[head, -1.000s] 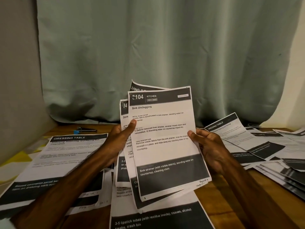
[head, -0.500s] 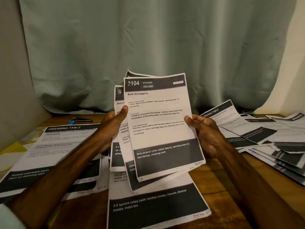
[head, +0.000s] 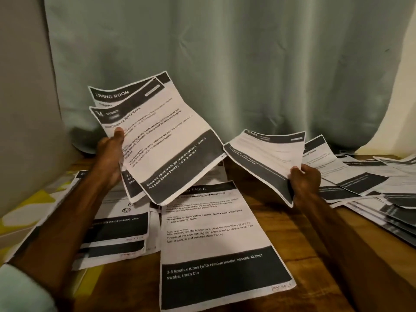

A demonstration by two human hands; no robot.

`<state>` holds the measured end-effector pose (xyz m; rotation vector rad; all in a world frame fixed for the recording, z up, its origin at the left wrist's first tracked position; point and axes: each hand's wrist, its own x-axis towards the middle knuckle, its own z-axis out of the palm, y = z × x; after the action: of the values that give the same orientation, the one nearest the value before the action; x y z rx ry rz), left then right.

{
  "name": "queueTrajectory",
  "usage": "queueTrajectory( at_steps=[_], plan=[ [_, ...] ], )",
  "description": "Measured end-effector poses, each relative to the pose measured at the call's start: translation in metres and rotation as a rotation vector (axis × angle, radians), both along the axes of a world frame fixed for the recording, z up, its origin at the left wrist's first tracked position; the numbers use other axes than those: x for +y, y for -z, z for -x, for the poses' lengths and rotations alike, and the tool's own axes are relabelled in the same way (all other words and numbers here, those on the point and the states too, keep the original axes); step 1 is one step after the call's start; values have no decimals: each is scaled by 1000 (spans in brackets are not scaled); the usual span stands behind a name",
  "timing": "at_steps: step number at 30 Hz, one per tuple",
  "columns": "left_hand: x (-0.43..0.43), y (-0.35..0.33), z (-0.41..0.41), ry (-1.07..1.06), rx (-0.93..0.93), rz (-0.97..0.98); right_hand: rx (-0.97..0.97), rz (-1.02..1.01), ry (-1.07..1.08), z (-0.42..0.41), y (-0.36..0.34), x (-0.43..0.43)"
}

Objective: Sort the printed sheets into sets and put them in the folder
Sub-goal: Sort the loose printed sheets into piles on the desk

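My left hand point(head: 111, 154) grips a small fan of printed sheets point(head: 166, 140) above the table; the front one is headed KITCHEN, and one behind it reads LIVING ROOM. My right hand point(head: 304, 180) pinches the lower edge of a single sheet numbered 104 point(head: 267, 156), held off to the right and tilted nearly flat. Below and between my hands a DRESSING TABLE sheet point(head: 216, 239) lies flat on the wooden table point(head: 299, 255). No folder shows in the head view.
More printed sheets lie spread at the right point(head: 369, 183) and stacked at the left point(head: 112, 233). A pale green curtain point(head: 225, 64) hangs behind the table. A yellow patterned cloth point(head: 29, 203) shows at the left edge.
My right hand has pulled the 104 sheet off the front of the fan and swung it to the right. My left hand tilted the remaining sheets leftward, and the KITCHEN spray-bottle sheet now faces me.
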<state>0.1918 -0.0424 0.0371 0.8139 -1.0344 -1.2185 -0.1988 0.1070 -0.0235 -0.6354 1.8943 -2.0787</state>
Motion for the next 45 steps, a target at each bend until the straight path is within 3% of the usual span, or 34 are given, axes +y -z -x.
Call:
queueTrajectory(
  at_steps=[10,17,25,31,35,41,45],
  plan=[
    [3,8,4,37,-47,-40,11,-61,-194,-23,0,-19],
    [12,14,19,117,-145,-101,170,-147,-245,-31,-33,-53],
    [11,16,23,148,-154,-100,-78,-102,-272,-27,-29,-100],
    [12,20,30,191,-236,-98,-316,-22,-322,-32,6,-89],
    [10,22,33,194,-256,-73,-337,19,-315,-24,-2,-72],
    [5,21,25,221,-203,-114,-462,127,-451,-8,-15,-39],
    [-12,13,0,203,-6,-102,-597,126,-450,26,-26,-37]
  ],
)
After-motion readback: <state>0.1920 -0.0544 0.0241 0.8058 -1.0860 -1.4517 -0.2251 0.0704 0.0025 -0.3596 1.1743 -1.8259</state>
